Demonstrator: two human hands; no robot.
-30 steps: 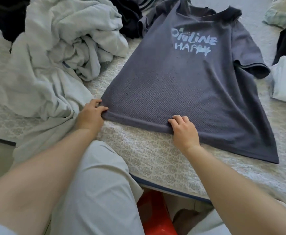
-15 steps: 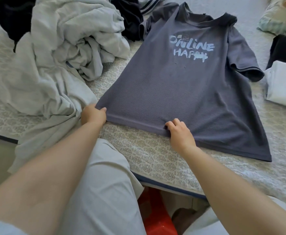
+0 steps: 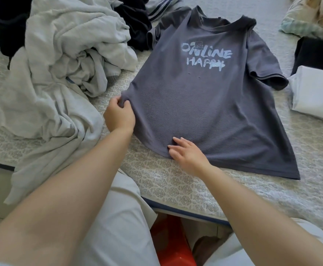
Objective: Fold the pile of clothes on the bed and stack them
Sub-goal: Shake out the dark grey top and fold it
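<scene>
A dark grey T-shirt [image 3: 204, 104] with pale "ONLINE HAPPY" lettering lies front up on the bed, collar at the far side. My left hand [image 3: 119, 115] grips its left side edge, lifted and bunched above the hem corner. On the middle of the hem my right hand [image 3: 185, 152] touches the cloth with its fingers relaxed. A rumpled pile of pale grey clothes [image 3: 64, 60] lies to the left of the shirt, with black garments [image 3: 5, 22] behind it.
Folded white cloth [image 3: 315, 95] and a folded black piece [image 3: 317, 54] sit at the right. A patterned pillow [image 3: 314, 16] lies at the far right. The bed's patterned cover [image 3: 176, 185] ends at a near edge above my knees; something red [image 3: 170, 242] is on the floor.
My left hand left the hem corner, moved up the shirt's left edge and gathered it. My right hand loosened its hold on the hem; its fingers now lie relaxed on the cloth.
</scene>
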